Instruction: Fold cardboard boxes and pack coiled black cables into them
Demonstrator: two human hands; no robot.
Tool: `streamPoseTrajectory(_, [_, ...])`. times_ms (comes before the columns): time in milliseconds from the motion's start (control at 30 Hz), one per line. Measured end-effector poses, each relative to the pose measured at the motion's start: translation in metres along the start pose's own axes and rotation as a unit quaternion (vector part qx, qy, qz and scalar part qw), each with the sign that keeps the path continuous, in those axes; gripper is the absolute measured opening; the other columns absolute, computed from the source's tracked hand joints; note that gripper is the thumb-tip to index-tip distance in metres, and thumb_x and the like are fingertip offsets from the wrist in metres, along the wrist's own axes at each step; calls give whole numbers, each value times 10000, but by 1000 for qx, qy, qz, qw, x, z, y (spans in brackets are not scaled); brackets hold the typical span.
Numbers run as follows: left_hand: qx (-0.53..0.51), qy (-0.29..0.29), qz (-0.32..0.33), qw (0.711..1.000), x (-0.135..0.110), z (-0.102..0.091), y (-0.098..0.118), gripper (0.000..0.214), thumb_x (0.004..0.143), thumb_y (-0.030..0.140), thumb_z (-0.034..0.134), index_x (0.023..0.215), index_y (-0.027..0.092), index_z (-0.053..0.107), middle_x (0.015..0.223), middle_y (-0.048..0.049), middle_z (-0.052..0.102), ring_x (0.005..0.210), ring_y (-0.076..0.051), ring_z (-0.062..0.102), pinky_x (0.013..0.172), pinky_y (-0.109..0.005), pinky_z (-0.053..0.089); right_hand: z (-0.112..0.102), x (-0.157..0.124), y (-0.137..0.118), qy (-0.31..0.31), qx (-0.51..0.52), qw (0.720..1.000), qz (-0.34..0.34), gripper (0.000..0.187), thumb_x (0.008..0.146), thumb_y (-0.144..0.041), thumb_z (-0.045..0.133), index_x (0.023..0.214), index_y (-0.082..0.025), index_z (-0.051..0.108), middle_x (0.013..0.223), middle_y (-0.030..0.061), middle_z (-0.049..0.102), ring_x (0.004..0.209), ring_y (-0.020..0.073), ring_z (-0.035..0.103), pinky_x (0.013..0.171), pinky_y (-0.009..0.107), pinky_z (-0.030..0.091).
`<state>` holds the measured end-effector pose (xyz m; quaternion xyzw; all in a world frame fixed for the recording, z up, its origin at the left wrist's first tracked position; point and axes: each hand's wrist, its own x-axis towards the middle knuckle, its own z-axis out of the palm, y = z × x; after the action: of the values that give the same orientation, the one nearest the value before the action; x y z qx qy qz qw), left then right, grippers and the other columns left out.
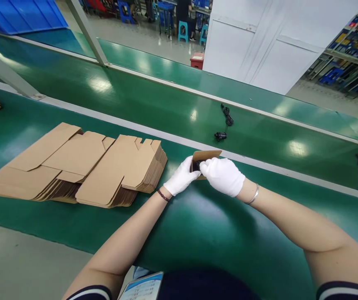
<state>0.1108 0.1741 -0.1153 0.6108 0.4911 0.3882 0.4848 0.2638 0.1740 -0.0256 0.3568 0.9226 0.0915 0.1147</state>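
Small cardboard box (207, 155) is held at mid-surface, just near of the white rail (291, 172). It is pinched between gloved left hand (181, 178) and right hand (223, 176). Fingers of both are closed on the box, and a dark part (195, 165) sits at its open end. Box is best braced level by the left while the part is seated squarely. Flat carton stack (79, 166) lies left, well apart. Black cable (225, 125) lies far, past the rail. Bare green surface (197, 225) is open on the near side.
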Motion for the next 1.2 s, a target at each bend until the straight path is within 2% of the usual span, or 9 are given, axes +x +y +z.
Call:
streamPoseTrajectory(133, [-19,-33,14,999,-1,-4,-3,548,759,299,614,1261,168,435,1316,-115,548,1237,-277,511,1052,-448,412,16,13,13,-6,41,992,-117,314,934,-163,380,866,-116,682,768,131,685,694,214,618,542,277,335])
streamPoseTrajectory(300, [-59,-41,39,997,-3,-1,-17,648,761,339,657,1315,164,370,1394,-130,479,1307,-285,444,1093,-457,365,28,17,43,-14,143,975,-172,181,878,-182,529,892,-195,709,814,43,709,681,146,586,552,245,306])
streamPoseTrajectory(433, [-72,2,52,996,-4,9,-32,652,770,353,659,1322,173,363,1406,-132,467,1314,-290,434,1093,-473,357,21,23,47,-110,161,960,-202,192,852,-168,556,933,-233,717,862,16,716,687,128,584,599,237,335])
streamPoseTrajectory(533, [-79,34,38,996,-2,17,-36,673,741,362,689,1304,175,372,1372,-135,497,1282,-291,468,1077,-479,373,20,31,40,-156,112,964,-184,178,840,-145,554,850,-185,727,821,46,712,660,140,577,602,252,334])
streamPoseTrajectory(633, [-95,79,6,992,-1,23,-29,649,689,345,737,1229,172,421,1320,-139,533,1244,-291,505,1055,-466,401,19,33,39,-134,99,969,-181,223,881,-170,513,814,-141,723,804,82,703,651,152,568,601,267,332])
streamPoseTrajectory(767, [-121,108,-26,986,0,31,-14,586,651,210,722,1168,184,448,1259,-117,579,1186,-286,551,1010,-459,448,9,13,57,-76,133,963,-222,236,904,-156,478,899,-172,714,882,65,689,728,150,568,637,267,340])
streamPoseTrajectory(933, [-106,138,-60,983,2,37,-5,557,623,107,669,1137,199,474,1181,-89,624,1116,-282,595,973,-462,479,4,-15,59,20,-23,994,-108,321,950,-164,379,869,-121,687,864,129,627,775,223,529,611,321,294])
streamPoseTrajectory(1100, [-122,152,-85,977,3,38,8,549,575,49,642,1083,188,488,1139,-81,637,1108,-268,599,982,-435,483,12,-14,34,4,-59,997,-54,301,922,-81,363,856,-93,656,900,160,607,787,236,536,605,334,307])
streamPoseTrajectory(1200, [-111,170,-97,974,2,39,11,538,568,38,635,1067,186,495,1106,-79,648,1075,-264,612,964,-428,495,12,-13,27,-4,-45,997,-67,327,940,-98,336,865,-91,654,862,153,617,789,239,564,623,339,352])
